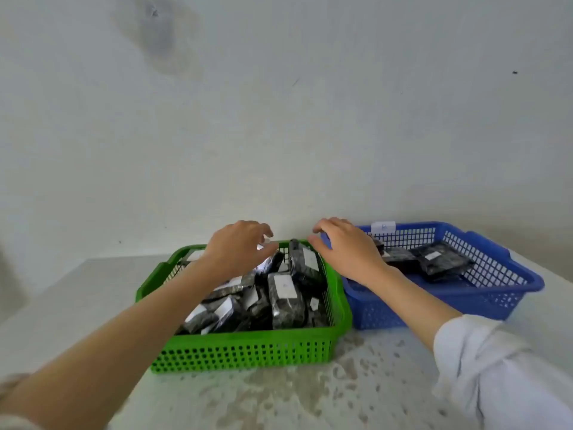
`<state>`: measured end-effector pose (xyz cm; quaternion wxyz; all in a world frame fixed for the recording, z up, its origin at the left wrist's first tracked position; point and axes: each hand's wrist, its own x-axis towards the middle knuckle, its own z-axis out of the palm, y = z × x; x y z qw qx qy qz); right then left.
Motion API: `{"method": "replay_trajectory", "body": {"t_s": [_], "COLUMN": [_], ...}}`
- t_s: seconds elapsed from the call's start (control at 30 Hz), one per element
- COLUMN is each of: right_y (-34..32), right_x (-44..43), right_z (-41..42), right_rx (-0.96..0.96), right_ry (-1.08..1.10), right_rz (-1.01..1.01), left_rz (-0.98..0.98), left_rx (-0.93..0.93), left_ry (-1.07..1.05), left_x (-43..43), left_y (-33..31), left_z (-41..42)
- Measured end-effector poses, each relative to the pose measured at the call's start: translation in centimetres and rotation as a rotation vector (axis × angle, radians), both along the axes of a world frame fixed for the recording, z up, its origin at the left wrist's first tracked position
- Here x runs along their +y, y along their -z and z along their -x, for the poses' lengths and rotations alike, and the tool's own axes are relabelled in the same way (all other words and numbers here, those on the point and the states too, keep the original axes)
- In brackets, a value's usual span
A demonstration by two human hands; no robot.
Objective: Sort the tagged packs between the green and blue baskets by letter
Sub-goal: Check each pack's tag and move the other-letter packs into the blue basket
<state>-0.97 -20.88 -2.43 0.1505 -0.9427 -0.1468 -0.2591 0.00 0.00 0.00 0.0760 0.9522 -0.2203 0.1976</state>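
A green basket (248,346) stands at the centre, filled with several dark foil packs that carry white tags, such as one pack (286,301) lying face up. A blue basket (483,293) stands to its right with a few dark packs (443,260) inside and a white label (383,226) on its far rim. My left hand (238,248) hovers over the far part of the green basket, fingers loosely curled, holding nothing. My right hand (347,246) hovers above the gap between the two baskets, fingers relaxed and empty. The letters on the tags are too small to read.
Both baskets stand on a pale speckled table (310,398) pushed against a white wall (279,119). The table's left edge runs near the green basket. A white sleeve (496,367) covers my right forearm.
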Motion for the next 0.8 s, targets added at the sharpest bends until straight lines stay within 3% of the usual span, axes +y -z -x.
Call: {"method": "replay_trajectory", "body": {"t_s": [0.2, 0.37, 0.43, 0.53, 0.8], "right_y": [-0.4, 0.0, 0.5, 1.3, 2.6], "right_x": [3.2, 6.3, 7.4, 8.6, 8.1], "right_z": [0.5, -4.9, -7.5, -9.9, -8.3], "right_rx": [0.145, 0.319, 0.381, 0.464, 0.292], "right_ry": [-0.139, -0.176, -0.132, -0.048, -0.178], "right_rz": [0.082, 0.199, 0.275, 0.356, 0.163], "left_rz": [-0.005, 0.077, 0.064, 0.205, 0.247], "left_rx": [0.036, 0.0, 0.112, 0.346, 0.37], "left_ry": [-0.004, -0.222, -0.364, -0.454, -0.417], "left_x": [5.4, 10.5, 12.1, 13.4, 13.9], "left_y": [3.4, 5.1, 5.8, 6.8, 7.8], "left_z": [2.6, -2.6, -5.4, -8.1, -9.3]}}
